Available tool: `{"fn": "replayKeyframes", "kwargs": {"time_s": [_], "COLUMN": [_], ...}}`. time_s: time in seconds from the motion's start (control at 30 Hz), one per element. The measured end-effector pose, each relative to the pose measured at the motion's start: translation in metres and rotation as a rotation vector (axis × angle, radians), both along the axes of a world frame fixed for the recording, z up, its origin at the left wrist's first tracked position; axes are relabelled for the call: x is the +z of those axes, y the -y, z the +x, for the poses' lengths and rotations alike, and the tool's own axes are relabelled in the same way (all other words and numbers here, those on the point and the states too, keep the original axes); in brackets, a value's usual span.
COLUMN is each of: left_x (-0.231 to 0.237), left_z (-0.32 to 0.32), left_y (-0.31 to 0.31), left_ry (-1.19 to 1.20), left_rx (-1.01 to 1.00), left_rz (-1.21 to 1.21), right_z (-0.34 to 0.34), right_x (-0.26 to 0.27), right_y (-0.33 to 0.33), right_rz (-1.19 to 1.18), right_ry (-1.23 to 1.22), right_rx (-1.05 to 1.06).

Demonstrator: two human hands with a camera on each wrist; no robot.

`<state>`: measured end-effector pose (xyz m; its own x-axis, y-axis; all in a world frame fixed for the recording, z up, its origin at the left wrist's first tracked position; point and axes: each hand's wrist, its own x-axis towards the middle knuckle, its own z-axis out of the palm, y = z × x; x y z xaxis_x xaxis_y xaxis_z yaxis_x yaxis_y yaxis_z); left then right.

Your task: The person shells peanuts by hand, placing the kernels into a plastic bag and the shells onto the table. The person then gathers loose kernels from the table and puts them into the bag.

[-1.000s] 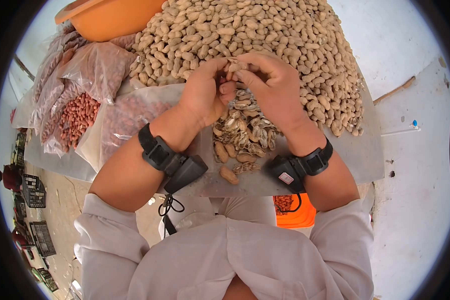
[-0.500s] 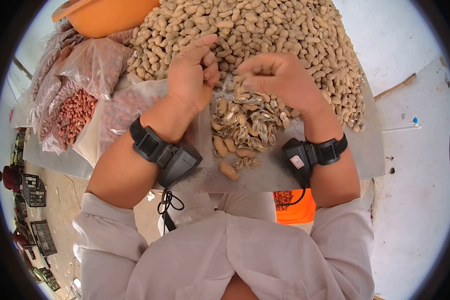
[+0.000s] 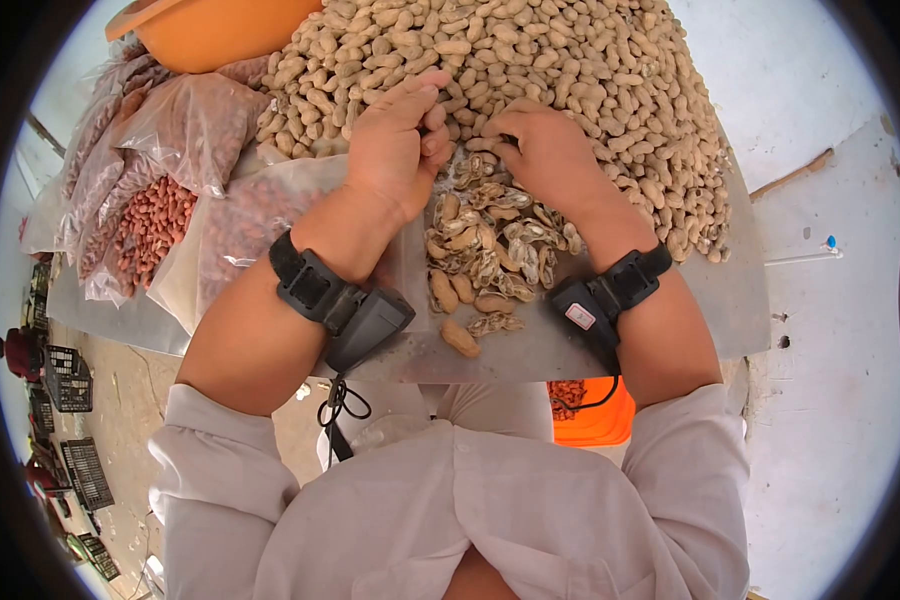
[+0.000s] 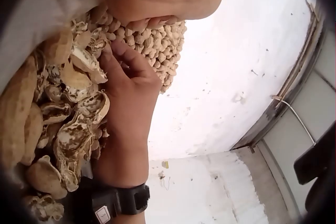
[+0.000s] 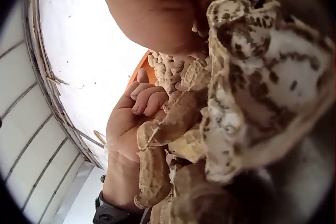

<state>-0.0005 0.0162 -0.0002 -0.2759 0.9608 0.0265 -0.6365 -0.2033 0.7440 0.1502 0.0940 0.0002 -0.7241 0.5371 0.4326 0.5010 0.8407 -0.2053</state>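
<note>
A broad mound of unshelled peanuts (image 3: 530, 50) covers the back of the metal table. At its near edge my right hand (image 3: 555, 155) bends thumb and forefinger together around a peanut (image 3: 482, 144). Opposite it, my left hand (image 3: 395, 145) is turned palm inward, with the forefinger stretched toward the mound and the other fingers bent into the palm; I cannot tell whether kernels lie inside them. Between the wrists lies a heap of cracked peanut shells (image 3: 490, 240). In the right wrist view, a split shell half (image 5: 273, 87) looms large in front of the left hand (image 5: 128, 124).
Clear plastic bags (image 3: 185, 130) of red kernels (image 3: 155, 230) sit at the left, beside an orange basin (image 3: 220, 35). A flat bag (image 3: 260, 220) lies under the left forearm. Below the table edge (image 3: 440, 370) stands an orange container (image 3: 600, 415). Black crates (image 3: 88, 475) are on the floor.
My hands were together around a peanut, then parted. The left hand drew left; the right hand passed over the shell heap and has moved to the mound's near edge.
</note>
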Motion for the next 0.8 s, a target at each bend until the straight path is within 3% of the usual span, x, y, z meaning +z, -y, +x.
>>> {"fn": "replayKeyframes", "kwargs": {"time_s": [0.17, 0.27, 0.37, 0.47, 0.67, 0.8], "left_x": [-0.001, -0.004, -0.007, -0.002, 0.002, 0.002], "left_z": [-0.001, -0.005, -0.005, 0.002, 0.006, 0.007], "left_y": [0.0, -0.001, -0.002, 0.002, 0.006, 0.007], "left_ry": [-0.001, 0.014, -0.037, -0.136, -0.284, -0.368], "left_rx": [-0.016, -0.048, -0.131, -0.178, -0.08, -0.063], "left_rz": [0.014, 0.03, 0.034, 0.059, 0.034, 0.054], "right_z": [0.002, 0.004, 0.01, 0.007, 0.004, 0.006], "right_x": [0.0, 0.003, 0.014, 0.008, 0.013, 0.019], "right_y": [-0.002, -0.002, 0.003, 0.004, 0.015, 0.018], "right_rz": [0.016, -0.3, -0.827, -1.048, -1.121, -0.925], "right_ry": [-0.079, -0.426, -0.703, -0.861, -0.846, -0.642], "right_rx": [0.014, 0.043, 0.102, 0.253, 0.283, 0.175]}}
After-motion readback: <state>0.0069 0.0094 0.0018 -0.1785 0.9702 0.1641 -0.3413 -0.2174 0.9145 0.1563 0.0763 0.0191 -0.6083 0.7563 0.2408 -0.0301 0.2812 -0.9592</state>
